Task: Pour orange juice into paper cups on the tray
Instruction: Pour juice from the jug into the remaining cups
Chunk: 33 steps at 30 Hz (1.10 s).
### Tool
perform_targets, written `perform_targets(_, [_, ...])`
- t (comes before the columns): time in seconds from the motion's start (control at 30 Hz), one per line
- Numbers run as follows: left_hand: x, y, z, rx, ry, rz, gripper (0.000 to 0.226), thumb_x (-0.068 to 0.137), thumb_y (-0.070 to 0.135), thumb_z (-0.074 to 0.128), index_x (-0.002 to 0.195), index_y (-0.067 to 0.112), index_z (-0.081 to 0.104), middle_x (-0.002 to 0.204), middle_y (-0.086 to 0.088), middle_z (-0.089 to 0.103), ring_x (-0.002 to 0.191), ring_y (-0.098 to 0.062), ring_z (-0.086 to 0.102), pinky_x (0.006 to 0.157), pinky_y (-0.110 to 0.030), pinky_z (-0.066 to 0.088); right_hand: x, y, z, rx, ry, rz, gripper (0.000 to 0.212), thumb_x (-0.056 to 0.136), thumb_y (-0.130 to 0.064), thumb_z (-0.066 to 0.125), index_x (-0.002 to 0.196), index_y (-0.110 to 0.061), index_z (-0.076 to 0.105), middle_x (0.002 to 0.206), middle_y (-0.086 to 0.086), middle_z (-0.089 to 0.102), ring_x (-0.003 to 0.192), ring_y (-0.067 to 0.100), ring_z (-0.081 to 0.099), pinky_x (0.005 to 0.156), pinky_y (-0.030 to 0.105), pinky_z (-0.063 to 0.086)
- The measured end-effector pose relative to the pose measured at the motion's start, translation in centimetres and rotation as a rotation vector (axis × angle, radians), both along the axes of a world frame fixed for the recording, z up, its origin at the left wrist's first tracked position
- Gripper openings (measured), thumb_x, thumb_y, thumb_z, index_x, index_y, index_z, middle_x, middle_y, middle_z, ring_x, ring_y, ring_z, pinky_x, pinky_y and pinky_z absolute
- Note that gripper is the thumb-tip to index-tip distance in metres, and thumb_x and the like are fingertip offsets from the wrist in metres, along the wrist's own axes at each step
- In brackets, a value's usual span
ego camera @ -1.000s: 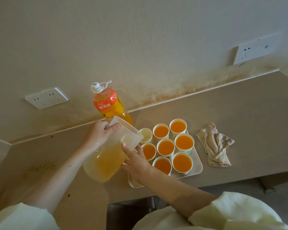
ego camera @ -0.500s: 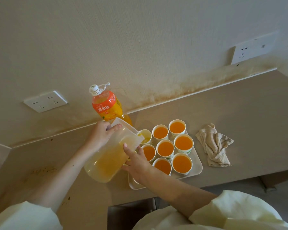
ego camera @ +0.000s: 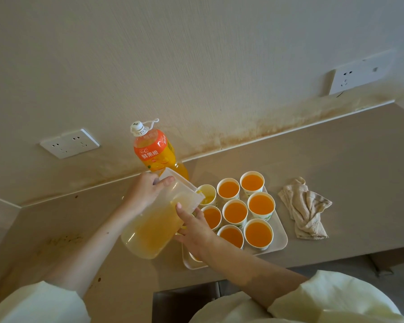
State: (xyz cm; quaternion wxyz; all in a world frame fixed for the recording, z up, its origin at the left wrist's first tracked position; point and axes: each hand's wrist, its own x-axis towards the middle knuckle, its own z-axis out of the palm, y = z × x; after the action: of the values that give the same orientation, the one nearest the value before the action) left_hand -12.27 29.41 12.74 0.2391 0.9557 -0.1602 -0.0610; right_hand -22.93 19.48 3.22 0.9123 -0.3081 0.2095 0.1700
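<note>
Along the counter's (ego camera: 336,155) front edge sits the tray (ego camera: 282,241), its near rim close to the drop. Bare counter lies left of the jug (ego camera: 154,229) and right of the cloth (ego camera: 306,210). The jug, clear and part full, tilts with its spout over the back-left cup (ego camera: 208,194), which holds a little pale juice. Seven other cups (ego camera: 258,233) are full of orange. The left hand (ego camera: 145,192) grips the jug's top. The right hand (ego camera: 194,229) presses straight fingers to its side. The bottle (ego camera: 153,155) by the wall reads "鲜果橙".
</note>
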Motion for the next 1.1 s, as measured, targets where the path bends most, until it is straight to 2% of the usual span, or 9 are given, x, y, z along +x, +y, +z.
perform_targets(0.1, [0.0, 0.1, 0.0, 0.017, 0.002, 0.004, 0.055, 0.072, 0.065, 0.050, 0.053, 0.017, 0.031, 0.049, 0.000, 0.033, 0.049, -0.017, 0.035, 0.056, -0.035, 0.028, 0.0, 0.0, 0.1, 0.008, -0.002, 0.002, 0.077, 0.081, -0.042, 0.075, 0.144, -0.034, 0.031, 0.131, 0.001, 0.056, 0.122, 0.029, 0.054, 0.100, 0.049, 0.049])
perform_targets(0.2, [0.1, 0.2, 0.0, 0.022, 0.002, 0.006, 0.055, 0.072, 0.065, 0.050, 0.053, 0.017, 0.031, 0.050, 0.000, 0.034, 0.049, -0.016, 0.035, 0.056, -0.035, 0.028, 0.0, 0.0, 0.4, 0.026, -0.007, -0.021, 0.072, 0.083, -0.038, 0.073, 0.143, -0.031, 0.034, 0.131, 0.003, 0.056, 0.119, 0.029, 0.055, 0.082, 0.039, 0.055])
perform_targets(0.37, [0.2, 0.2, 0.3, -0.010, 0.014, -0.005, 0.069, 0.070, 0.078, 0.056, 0.053, 0.018, 0.029, 0.050, 0.002, 0.031, 0.048, -0.014, 0.031, 0.054, -0.032, 0.025, 0.1, 0.2, 0.5, 0.034, -0.011, -0.006, 0.073, 0.082, -0.039, 0.074, 0.144, -0.032, 0.036, 0.133, 0.004, 0.056, 0.122, 0.031, 0.054, 0.088, 0.043, 0.054])
perform_targets(0.5, [0.3, 0.1, 0.3, -0.015, 0.022, -0.006, 0.054, 0.075, 0.060, 0.054, 0.052, 0.017, 0.029, 0.049, 0.002, 0.031, 0.049, -0.014, 0.032, 0.055, -0.032, 0.025, 0.3, 0.1, 0.7, 0.046, -0.009, -0.014, 0.073, 0.083, -0.038, 0.074, 0.144, -0.031, 0.035, 0.134, 0.005, 0.056, 0.123, 0.033, 0.053, 0.093, 0.046, 0.052])
perform_targets(0.57, [0.5, 0.2, 0.3, -0.013, 0.030, -0.006, 0.056, 0.072, 0.065, 0.052, 0.053, 0.016, 0.031, 0.051, -0.001, 0.033, 0.051, -0.017, 0.035, 0.055, -0.034, 0.027, 0.3, 0.1, 0.8, 0.051, -0.007, -0.022, 0.071, 0.084, -0.036, 0.073, 0.144, -0.030, 0.035, 0.134, 0.006, 0.055, 0.123, 0.033, 0.053, 0.090, 0.045, 0.053])
perform_targets(0.7, [0.7, 0.3, 0.4, -0.028, 0.027, -0.017, 0.077, 0.054, 0.094, 0.040, 0.053, 0.018, 0.031, 0.050, 0.001, 0.034, 0.048, -0.014, 0.035, 0.051, -0.032, 0.026, 0.5, 0.0, 1.2, 0.079, -0.008, -0.042, 0.066, 0.088, -0.031, 0.070, 0.144, -0.029, 0.036, 0.135, 0.007, 0.055, 0.125, 0.034, 0.052, 0.084, 0.041, 0.054])
perform_targets(0.83, [1.0, 0.4, 0.2, -0.025, 0.022, -0.019, 0.079, 0.048, 0.097, 0.038, 0.053, 0.018, 0.031, 0.051, 0.000, 0.034, 0.049, -0.016, 0.035, 0.054, -0.033, 0.027, 0.6, 0.0, 1.3, 0.095, -0.002, -0.047, 0.063, 0.089, -0.029, 0.069, 0.143, -0.027, 0.036, 0.135, 0.008, 0.055, 0.125, 0.034, 0.052, 0.077, 0.037, 0.055])
perform_targets(0.97, [1.2, 0.6, 0.0, -0.010, 0.009, -0.032, 0.082, 0.046, 0.100, 0.033, 0.053, 0.018, 0.031, 0.050, 0.001, 0.033, 0.048, -0.014, 0.034, 0.052, -0.033, 0.025, 0.7, 0.2, 1.1, 0.097, -0.004, -0.050, 0.063, 0.089, -0.029, 0.069, 0.143, -0.027, 0.036, 0.136, 0.009, 0.055, 0.124, 0.034, 0.052, 0.081, 0.040, 0.055])
perform_targets(1.1, [1.3, 0.7, 0.0, 0.002, 0.018, -0.028, 0.078, 0.049, 0.095, 0.038, 0.054, 0.018, 0.031, 0.051, 0.001, 0.034, 0.049, -0.015, 0.035, 0.052, -0.033, 0.025, 0.9, 0.4, 0.8, 0.103, -0.013, -0.043, 0.066, 0.088, -0.029, 0.070, 0.144, -0.027, 0.035, 0.137, 0.010, 0.054, 0.125, 0.036, 0.051, 0.091, 0.046, 0.053])
